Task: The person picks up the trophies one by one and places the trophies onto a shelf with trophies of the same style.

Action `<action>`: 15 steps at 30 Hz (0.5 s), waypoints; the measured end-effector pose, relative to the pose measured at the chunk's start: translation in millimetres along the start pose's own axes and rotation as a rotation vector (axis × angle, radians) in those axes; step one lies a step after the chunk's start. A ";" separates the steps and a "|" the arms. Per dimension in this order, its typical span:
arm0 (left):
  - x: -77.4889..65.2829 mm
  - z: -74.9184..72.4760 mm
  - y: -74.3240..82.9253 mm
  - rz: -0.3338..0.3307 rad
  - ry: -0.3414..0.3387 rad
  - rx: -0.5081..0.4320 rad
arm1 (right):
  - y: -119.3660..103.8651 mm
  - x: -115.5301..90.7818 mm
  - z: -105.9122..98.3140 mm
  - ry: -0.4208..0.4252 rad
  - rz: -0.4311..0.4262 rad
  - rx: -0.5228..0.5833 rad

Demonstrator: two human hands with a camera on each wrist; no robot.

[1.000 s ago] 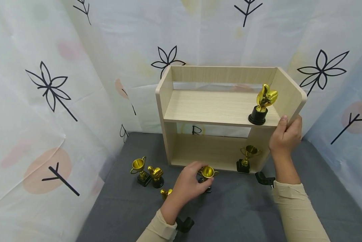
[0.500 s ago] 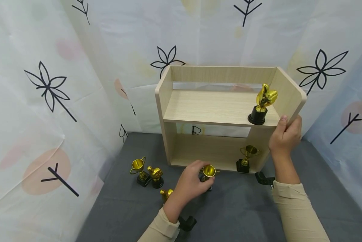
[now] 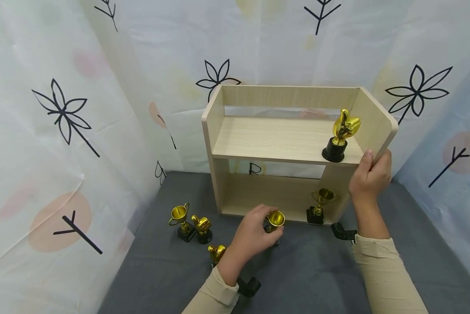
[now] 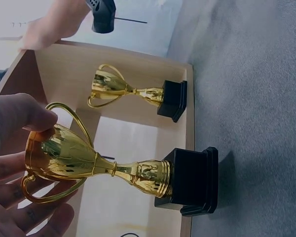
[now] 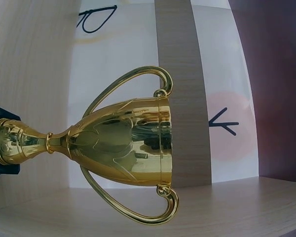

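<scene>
My left hand [image 3: 254,233] pinches a gold trophy cup [image 4: 64,153] by its bowl, thumb on one side and fingers on the other. The cup stands upright on its black base just in front of the shelf; whether the base touches the cloth is hard to tell. My right hand [image 3: 371,174] grips the right side panel of the wooden shelf [image 3: 266,137]. On the lower board at the right stands another trophy cup [image 5: 123,140]. A thumbs-up trophy [image 3: 341,133] stands on the upper board, near the right panel.
Left of the shelf, a trophy cup [image 3: 181,220] and a thumbs-up trophy [image 3: 202,229] stand side by side on the grey cloth [image 3: 309,274]. A further gold trophy [image 3: 216,252] is partly hidden by my left forearm. Patterned fabric [image 3: 172,43] hangs behind.
My left hand has moved a little to the right and slightly toward the shelf, with the trophy cup in it. My right hand has stayed on the side panel.
</scene>
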State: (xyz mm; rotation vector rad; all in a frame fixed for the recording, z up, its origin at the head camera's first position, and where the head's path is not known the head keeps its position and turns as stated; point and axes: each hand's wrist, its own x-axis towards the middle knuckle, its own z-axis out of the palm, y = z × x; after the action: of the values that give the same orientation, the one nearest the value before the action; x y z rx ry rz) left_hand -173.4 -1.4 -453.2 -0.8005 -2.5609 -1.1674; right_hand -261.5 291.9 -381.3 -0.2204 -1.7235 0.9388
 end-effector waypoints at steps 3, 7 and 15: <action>1.9 2.0 0.8 -0.015 -0.009 -0.010 | 0.4 -0.7 -0.7 -0.004 -0.004 0.003; 4.6 5.0 1.0 -0.025 -0.015 -0.027 | -0.3 -0.8 -2.0 -0.019 -0.006 0.007; 12.2 9.1 -0.1 -0.006 0.015 -0.068 | 1.0 -0.1 -1.4 -0.020 0.009 -0.018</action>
State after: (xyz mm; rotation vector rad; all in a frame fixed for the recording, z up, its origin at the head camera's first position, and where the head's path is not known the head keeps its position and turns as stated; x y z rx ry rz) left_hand -183.3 10.1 -454.3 -0.7954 -2.5255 -1.2635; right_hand -260.6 293.2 -381.9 -0.2314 -1.7515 0.9350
